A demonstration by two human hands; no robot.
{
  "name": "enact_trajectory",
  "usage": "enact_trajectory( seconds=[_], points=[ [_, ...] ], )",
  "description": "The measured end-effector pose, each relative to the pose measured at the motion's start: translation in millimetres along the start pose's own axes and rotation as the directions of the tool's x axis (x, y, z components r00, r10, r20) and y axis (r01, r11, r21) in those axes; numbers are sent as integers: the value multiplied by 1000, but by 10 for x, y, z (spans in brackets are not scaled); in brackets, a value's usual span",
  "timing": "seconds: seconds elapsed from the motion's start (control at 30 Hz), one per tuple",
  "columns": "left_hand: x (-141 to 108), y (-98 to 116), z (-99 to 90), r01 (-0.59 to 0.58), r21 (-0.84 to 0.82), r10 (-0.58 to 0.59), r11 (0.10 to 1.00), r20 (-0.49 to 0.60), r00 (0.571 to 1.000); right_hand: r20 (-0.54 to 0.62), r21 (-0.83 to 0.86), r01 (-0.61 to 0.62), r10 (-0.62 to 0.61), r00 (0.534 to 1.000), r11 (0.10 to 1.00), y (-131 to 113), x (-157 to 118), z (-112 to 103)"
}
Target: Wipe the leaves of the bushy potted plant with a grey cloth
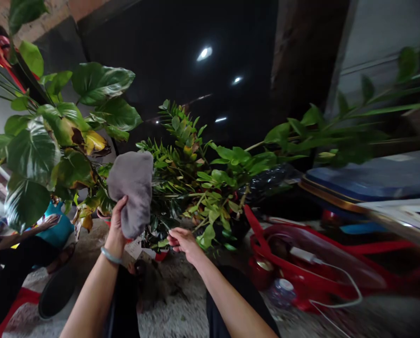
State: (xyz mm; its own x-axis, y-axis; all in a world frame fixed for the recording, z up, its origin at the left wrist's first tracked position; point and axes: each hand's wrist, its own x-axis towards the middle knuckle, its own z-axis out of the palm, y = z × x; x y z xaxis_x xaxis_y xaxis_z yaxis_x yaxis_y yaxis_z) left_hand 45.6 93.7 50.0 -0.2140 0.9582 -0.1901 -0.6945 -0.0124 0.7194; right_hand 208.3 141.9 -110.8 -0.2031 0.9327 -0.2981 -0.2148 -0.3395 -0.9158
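Observation:
A grey cloth point(134, 188) is held up by my left hand point(117, 218), whose thumb lies across its lower edge. My right hand point(183, 241) is closed in a pinch at the lower front of a leafy green potted plant point(181, 173). A dark, thin stem or leaf point(163, 223) runs to its fingertips, and the rest of it is lost among the foliage. Just left of the cloth grows a large-leaved plant point(34, 155) with some yellow and brown leaves.
At the right, a red basket point(322, 277) holds a white charger with a cable point(350, 281). Beside it stands a plastic jar point(282, 293). Another person's hand point(49, 223) rests near a turquoise object point(60, 230) at the left. A dark glossy panel point(181, 51) rises behind the plants.

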Motion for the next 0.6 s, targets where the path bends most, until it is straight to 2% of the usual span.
enact_trajectory(
  seconds=[0.03,0.1,0.13,0.2,0.27,0.33,0.4,0.47,0.53,0.6],
  points=[
    [68,-87,54,21,35,-22,999,16,1000,0,10,-2,2,1000,1000,0,0,4],
    [121,-305,43,84,133,-84,988,-11,996,-1,28,-11,11,1000,1000,11,3,9],
    [105,-408,-7,175,191,-169,966,-47,984,-1,36,-14,14,1000,999,20,5,10],
    [7,-533,-135,352,252,-334,901,-113,936,-4,50,-12,13,1000,999,43,7,7],
    [-119,-508,-208,440,237,-425,866,-112,898,-11,59,-5,6,1000,998,59,8,-2],
    [-193,-359,-159,389,183,-385,903,-59,921,-16,61,-2,3,1000,998,60,11,-18],
    [-154,-182,7,227,130,-229,965,0,973,-8,54,-13,14,1000,998,47,19,-38],
    [0,-84,215,56,81,-60,995,53,997,3,60,-27,27,1000,998,33,32,-52],
    [207,-130,365,-12,49,8,999,71,997,-1,76,-41,42,999,996,36,50,-54],
    [364,-309,379,35,56,-38,998,53,998,-9,96,-46,47,999,994,65,70,-47]
  ],
)
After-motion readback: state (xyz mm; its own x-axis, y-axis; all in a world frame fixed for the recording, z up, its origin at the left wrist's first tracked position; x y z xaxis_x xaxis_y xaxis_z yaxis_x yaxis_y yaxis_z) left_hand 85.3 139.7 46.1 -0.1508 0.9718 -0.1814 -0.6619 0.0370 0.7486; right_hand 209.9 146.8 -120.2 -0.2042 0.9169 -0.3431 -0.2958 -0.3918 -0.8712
